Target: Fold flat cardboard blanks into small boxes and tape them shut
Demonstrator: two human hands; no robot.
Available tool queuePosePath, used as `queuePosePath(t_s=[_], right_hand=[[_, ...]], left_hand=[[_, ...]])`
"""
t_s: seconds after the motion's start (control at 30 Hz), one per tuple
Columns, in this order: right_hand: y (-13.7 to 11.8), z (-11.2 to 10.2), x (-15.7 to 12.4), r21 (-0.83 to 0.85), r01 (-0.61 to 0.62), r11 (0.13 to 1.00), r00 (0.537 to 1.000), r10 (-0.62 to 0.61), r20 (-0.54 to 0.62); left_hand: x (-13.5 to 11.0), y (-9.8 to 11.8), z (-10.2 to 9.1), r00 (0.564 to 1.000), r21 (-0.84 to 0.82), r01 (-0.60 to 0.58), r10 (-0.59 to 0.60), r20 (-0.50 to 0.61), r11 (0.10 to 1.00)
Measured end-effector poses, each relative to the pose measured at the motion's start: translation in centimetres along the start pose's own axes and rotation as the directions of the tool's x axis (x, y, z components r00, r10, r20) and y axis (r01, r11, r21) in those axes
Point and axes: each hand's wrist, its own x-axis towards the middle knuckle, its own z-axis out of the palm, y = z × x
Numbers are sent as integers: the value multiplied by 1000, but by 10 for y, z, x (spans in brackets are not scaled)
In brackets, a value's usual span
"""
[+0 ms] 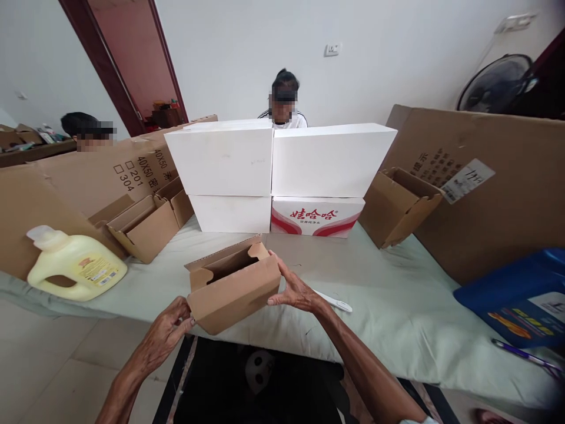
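Observation:
A small brown cardboard box (238, 297) with its top flaps open is held between my two hands near the table's front edge. My left hand (170, 327) grips its lower left corner with curled fingers. The right hand (295, 287) clasps the right end, thumb low on the front and fingers near the top corner. The box is tilted, and its inside is dark. Partly behind my right wrist, a slim white plastic handle (339, 304) lies on the pale green cloth (379, 330).
White boxes (225, 162) stand stacked at the back. Brown cartons (148, 227) flank them left, another carton (392, 206) right. A pale yellow detergent jug (79, 265) lies left; a blue jug (521, 300) and pen (525, 353) are right. A person (289, 115) is behind the stack.

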Motion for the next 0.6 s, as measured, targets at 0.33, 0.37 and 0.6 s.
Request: queuePosePath(t_s=[0.33, 0.37, 0.6], right_hand=[[-15, -3, 9, 1, 19, 1000, 998, -19, 54], [-17, -6, 5, -22, 31, 999, 999, -30, 43], [-80, -30, 8, -269, 133, 954, 979, -168, -112]], left_hand=[[-9, -42, -31, 955, 261, 280, -241, -172, 924], [-18, -58, -36, 940, 324, 336, -291, -181, 885], [-73, -132, -60, 895, 493, 446, -359, -266, 747]])
